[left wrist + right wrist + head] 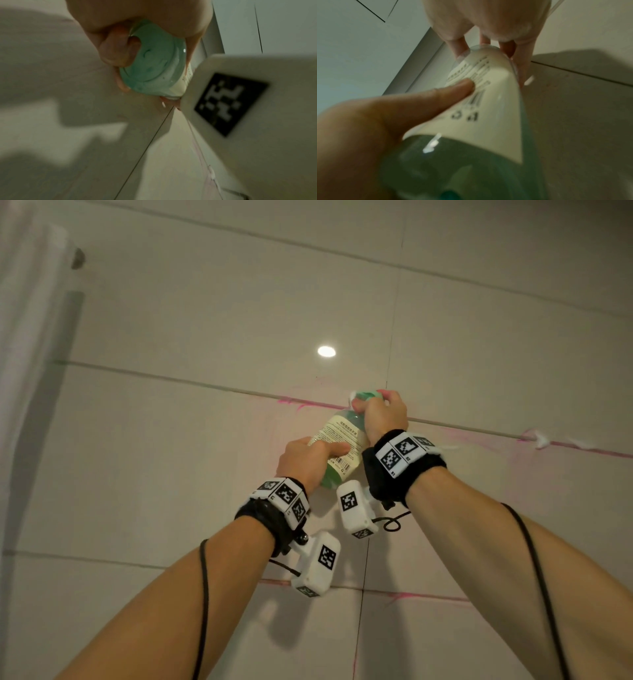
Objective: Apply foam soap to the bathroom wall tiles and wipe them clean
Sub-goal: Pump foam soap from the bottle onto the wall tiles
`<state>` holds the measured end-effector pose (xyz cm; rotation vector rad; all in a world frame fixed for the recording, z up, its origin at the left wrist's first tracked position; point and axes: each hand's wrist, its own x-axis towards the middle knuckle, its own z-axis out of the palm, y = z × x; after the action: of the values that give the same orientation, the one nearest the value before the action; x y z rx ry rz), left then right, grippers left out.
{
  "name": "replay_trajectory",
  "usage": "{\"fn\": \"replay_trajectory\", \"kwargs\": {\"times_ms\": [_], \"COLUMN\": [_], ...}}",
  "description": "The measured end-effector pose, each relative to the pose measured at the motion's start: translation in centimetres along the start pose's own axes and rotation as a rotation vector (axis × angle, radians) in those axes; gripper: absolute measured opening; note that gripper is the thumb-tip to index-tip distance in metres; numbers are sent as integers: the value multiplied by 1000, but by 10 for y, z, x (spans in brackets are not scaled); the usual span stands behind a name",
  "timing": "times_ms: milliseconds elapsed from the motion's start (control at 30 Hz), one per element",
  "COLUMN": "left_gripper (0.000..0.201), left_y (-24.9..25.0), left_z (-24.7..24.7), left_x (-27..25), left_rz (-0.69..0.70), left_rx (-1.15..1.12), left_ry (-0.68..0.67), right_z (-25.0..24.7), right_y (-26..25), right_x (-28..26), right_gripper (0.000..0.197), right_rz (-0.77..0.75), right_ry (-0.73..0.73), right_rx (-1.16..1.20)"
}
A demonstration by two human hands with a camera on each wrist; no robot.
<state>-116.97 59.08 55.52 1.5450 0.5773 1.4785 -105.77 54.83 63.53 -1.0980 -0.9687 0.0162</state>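
Note:
A clear bottle of green foam soap point(339, 436) with a pale label is held tilted against the beige wall tiles point(205, 320). My left hand point(308, 460) grips its lower body, thumb pressed on the label point(488, 101); the round green base point(154, 65) shows in the left wrist view. My right hand point(380, 412) wraps round the green pump head point(368, 395) at the top, beside a pink-stained grout line point(308, 404). A small white dab of foam point(352, 394) sits at the nozzle. The nozzle itself is hidden by my fingers.
More white foam point(541, 440) clings to the same grout line farther right. Pink marks also run along the lower grout line point(411, 597). A white curtain point(24, 337) on a rod point(77, 258) hangs at the left edge.

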Motion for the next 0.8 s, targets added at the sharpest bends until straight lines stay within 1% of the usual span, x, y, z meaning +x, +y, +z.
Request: {"fn": "replay_trajectory", "kwargs": {"times_ms": [100, 233, 300, 367, 467, 567, 633, 800], "left_gripper": [26, 28, 27, 24, 24, 28, 28, 28], "left_y": [3, 0, -7, -16, -35, -54, -64, -92], "left_z": [0, 0, -2, -3, -7, -13, -18, -27], "left_x": [-3, -14, -21, -31, -44, -55, -62, -82], "left_rz": [6, -7, -20, -42, -96, -119, -136, -190], "left_rx": [1, -19, -49, -54, -43, -42, -41, -72], "left_ry": [8, -16, -18, -18, 2, 8, 14, 14], "right_z": [2, 1, 0, -2, -7, -13, -14, -13], "right_y": [-1, 2, 9, 19, 37, 52, 61, 82], "right_x": [-4, -13, -19, -26, -40, -54, -63, -89], "right_gripper": [38, 55, 60, 60, 54, 63, 66, 57], "right_rz": [-6, 8, 6, 10, 18, 50, 67, 98], "right_ry": [-9, -78, -97, -101, -116, -179, -203, -199], "right_rx": [-8, -15, -18, -14, -30, -26, -14, 17]}}
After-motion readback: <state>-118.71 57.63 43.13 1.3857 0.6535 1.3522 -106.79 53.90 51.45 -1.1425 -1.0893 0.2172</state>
